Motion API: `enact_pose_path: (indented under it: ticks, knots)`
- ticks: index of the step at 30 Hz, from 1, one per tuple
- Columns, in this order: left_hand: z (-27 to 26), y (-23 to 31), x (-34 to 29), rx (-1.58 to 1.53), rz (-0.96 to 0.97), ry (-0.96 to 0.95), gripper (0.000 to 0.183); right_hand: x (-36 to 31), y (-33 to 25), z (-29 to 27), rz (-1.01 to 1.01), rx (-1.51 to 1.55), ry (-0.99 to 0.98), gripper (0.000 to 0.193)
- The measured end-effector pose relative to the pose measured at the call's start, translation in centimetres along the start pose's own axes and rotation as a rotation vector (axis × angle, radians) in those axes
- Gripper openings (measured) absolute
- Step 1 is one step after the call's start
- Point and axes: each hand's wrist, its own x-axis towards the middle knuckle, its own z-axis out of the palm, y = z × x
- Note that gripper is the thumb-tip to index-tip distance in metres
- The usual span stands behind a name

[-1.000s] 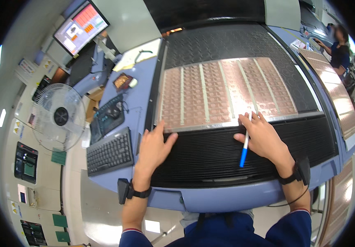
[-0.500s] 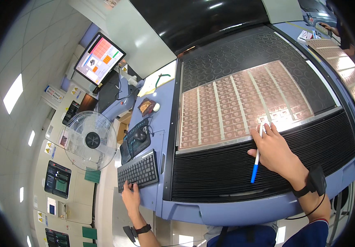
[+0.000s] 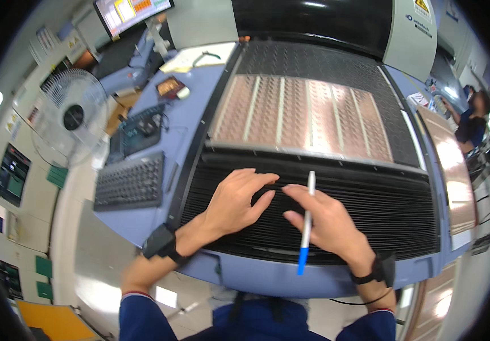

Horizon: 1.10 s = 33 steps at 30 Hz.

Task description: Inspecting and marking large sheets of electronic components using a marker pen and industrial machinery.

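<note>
Two hands (image 3: 239,202), one pen (image 3: 306,224), one keyboard (image 3: 129,182), one fan (image 3: 69,116), one monitor (image 3: 128,11).

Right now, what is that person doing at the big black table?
A person leans over a ribbed black table. Their left hand lies flat on the ribs. Their right hand holds a white and blue pen and also touches the ribs. A big coppery printed sheet lies just beyond both hands. A keyboard sits to the left.

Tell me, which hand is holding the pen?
The right hand holds the white pen with a blue cap. The left hand holds nothing and lies flat on the black ribbed table.
</note>
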Motion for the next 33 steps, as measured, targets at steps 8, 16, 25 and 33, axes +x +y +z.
enact_pose_path:
  ticks: [8, 16, 25, 33]
  knots:
    - [1.8, 0.0, -0.9, -0.186, 0.09, 0.1, 0.016, 0.2, 0.5, 0.5, -0.081, 0.029, -0.009, 0.038]
    - [2.0, 0.5, -1.8, -0.255, 0.085, 0.129, 0.016, -0.1, -0.3, 1.4, 0.003, 0.096, -0.094, 0.032]
    - [2.1, -0.1, -2.1, -0.252, 0.111, 0.14, 0.013, 0.6, -0.4, 1.9, -0.063, 0.003, -0.027, 0.027]
    - [2.4, 0.3, -2.7, -0.244, 0.071, 0.124, 0.014, -0.1, -0.4, 1.8, -0.036, -0.007, -0.056, 0.029]
